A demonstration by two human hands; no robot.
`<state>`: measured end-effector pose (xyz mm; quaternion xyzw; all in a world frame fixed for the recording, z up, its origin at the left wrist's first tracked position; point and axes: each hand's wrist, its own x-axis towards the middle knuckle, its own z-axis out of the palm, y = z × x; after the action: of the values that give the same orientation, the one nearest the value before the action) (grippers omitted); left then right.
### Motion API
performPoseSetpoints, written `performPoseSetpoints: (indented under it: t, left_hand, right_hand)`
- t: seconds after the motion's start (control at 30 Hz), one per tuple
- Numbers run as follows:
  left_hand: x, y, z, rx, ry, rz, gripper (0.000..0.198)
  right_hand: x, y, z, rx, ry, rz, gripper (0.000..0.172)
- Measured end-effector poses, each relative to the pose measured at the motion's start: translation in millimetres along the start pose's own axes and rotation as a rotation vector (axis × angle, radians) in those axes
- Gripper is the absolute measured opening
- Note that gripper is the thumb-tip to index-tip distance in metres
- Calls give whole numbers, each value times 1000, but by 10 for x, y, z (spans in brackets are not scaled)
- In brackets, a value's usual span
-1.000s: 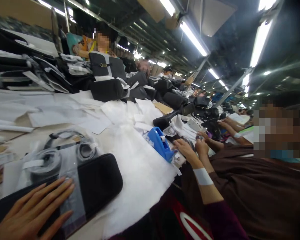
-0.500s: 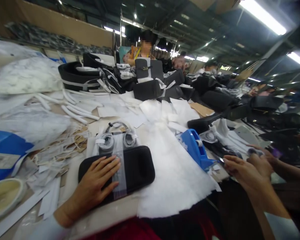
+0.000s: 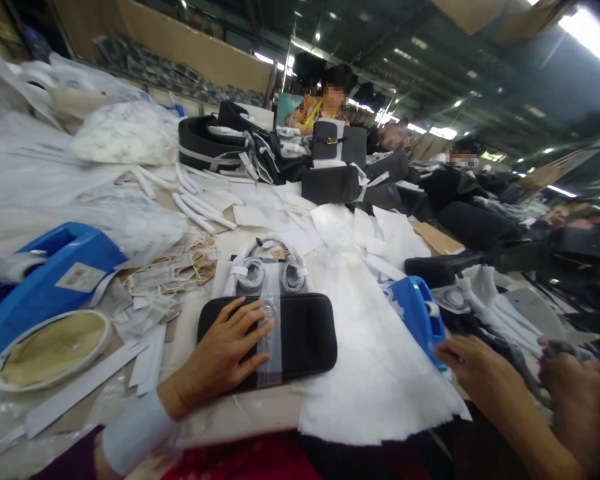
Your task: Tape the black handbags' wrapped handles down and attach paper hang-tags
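A black zip-round case or bag [image 3: 307, 333] lies flat on the table, with a translucent strip [image 3: 271, 340] running across its middle. My left hand [image 3: 225, 353] rests on its left part, fingers spread, fingertips reaching the strip. Behind the case are two wrapped coils of grey strap [image 3: 293, 275] and a curved handle [image 3: 263, 247]. My right hand [image 3: 485, 380] is at the near end of a blue tape dispenser [image 3: 417, 313]. Its thumb and fingers are pinched together; anything between them is too small and blurred to name.
White padding sheet [image 3: 370, 360] spreads right of the case. A larger blue tape dispenser [image 3: 55, 287] and a round tub [image 3: 55, 350] stand at left. Another person's hand [image 3: 575, 380] works at far right. Black bags [image 3: 330, 183] are piled at the back.
The view has swung left, so things sit further right. My right hand has come closer to the near end of the tape dispenser. My left hand stays on the case.
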<state>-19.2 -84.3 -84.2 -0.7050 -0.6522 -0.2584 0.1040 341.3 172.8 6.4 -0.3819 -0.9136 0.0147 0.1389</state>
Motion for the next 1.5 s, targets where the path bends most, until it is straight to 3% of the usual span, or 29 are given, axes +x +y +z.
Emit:
performPoseSetpoints:
  t: [0.13, 0.2, 0.27, 0.37, 0.5, 0.67, 0.87, 0.93, 1.0, 1.13, 1.2, 1.33, 1.5]
  left_hand:
    - [-2, 18, 1, 14, -2, -36, 41]
    - [-10, 31, -6, 25, -3, -41, 40]
    - [-20, 43, -17, 36, 15, -45, 39]
    - [-30, 48, -20, 51, 60, -61, 39]
    - [-34, 35, 20, 50, 98, -69, 42]
    - [-31, 21, 54, 14, 75, -68, 44]
    - [-4, 20, -3, 77, 8, -38, 43]
    - [12, 26, -19, 87, 5, -39, 42]
    - [28, 31, -29, 91, -9, -37, 41]
    - [42, 32, -34, 94, -25, -15, 41]
    - [41, 29, -34, 92, -36, -10, 41]
    - [41, 28, -55, 73, -68, -17, 41]
    - [80, 46, -116, 54, -92, -32, 43]
  right_hand:
    - [735, -1322, -37, 8, -227, -758, 26]
    - [1075, -1894, 67, -38, -289, -1033, 21]
    - [1322, -2295, 221, -111, -353, -1212, 18]
    - [1535, -2587, 449, -231, -401, -1342, 18]
    - [1647, -2685, 622, -280, -392, -1397, 19]
    - [1617, -2716, 664, -278, -347, -1397, 23]
    - [1647, -2693, 749, -211, -271, -1222, 17]
    - [1779, -2669, 828, -199, -274, -1146, 40]
    - [1950, -2621, 912, -189, -315, -1085, 46]
    - [2188, -2466, 976, -94, -216, -820, 16]
    - [2186, -2391, 931, 51, -235, -735, 4]
    - [2024, -2297, 772, 185, -382, -846, 11]
    - [1811, -2259, 707, -46, -318, -1018, 22]
